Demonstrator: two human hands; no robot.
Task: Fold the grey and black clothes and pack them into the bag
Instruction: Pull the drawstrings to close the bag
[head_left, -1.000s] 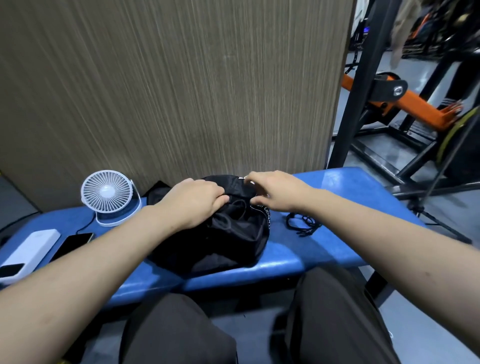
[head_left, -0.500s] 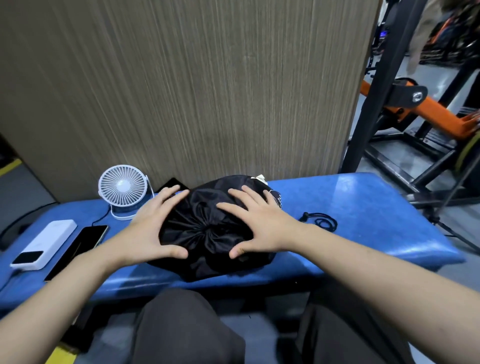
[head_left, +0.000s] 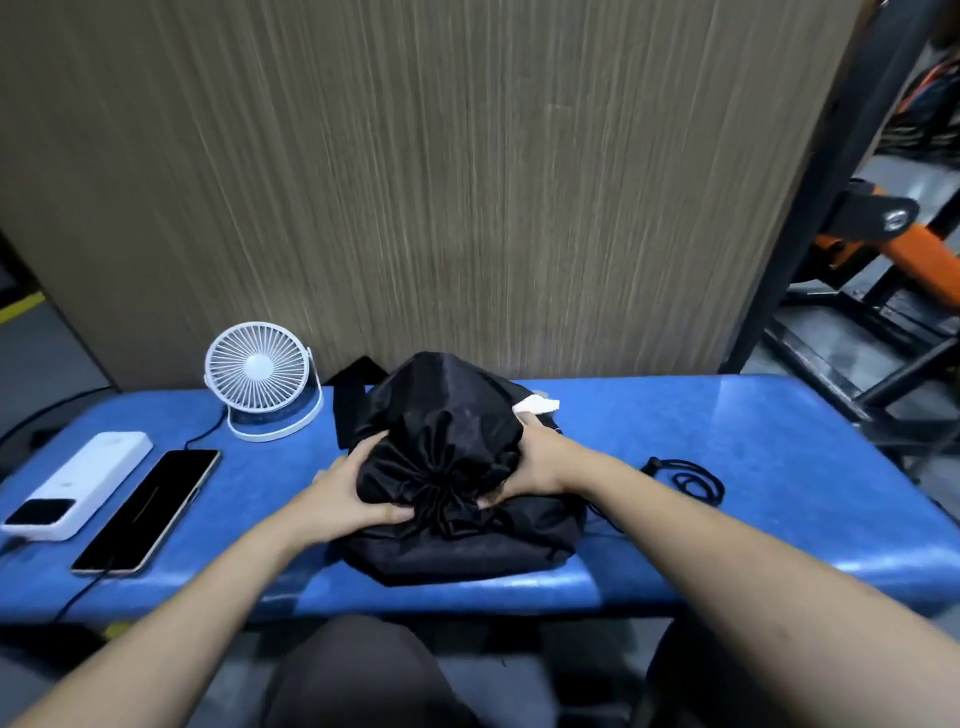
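Note:
A black drawstring bag (head_left: 447, 415) stands bulging on the blue padded bench (head_left: 727, 467), its mouth cinched into a gathered pucker facing me. My left hand (head_left: 348, 493) grips the bag's left side, thumb near the pucker. My right hand (head_left: 540, 462) grips its right side. A small white tag (head_left: 535, 404) sticks out behind my right hand. No grey or black clothes show outside the bag; its contents are hidden.
A white desk fan (head_left: 260, 379), a white power bank (head_left: 78, 483) and a black phone (head_left: 150, 509) lie on the bench at the left. A coiled black cord (head_left: 691, 480) lies to the right. A wood-grain panel (head_left: 415, 182) rises behind; gym equipment (head_left: 883, 249) stands at the right.
My hands went from working the bag's opening, to lying flat on top, to gripping its two sides. The bag's mouth is now cinched and the bag stands taller.

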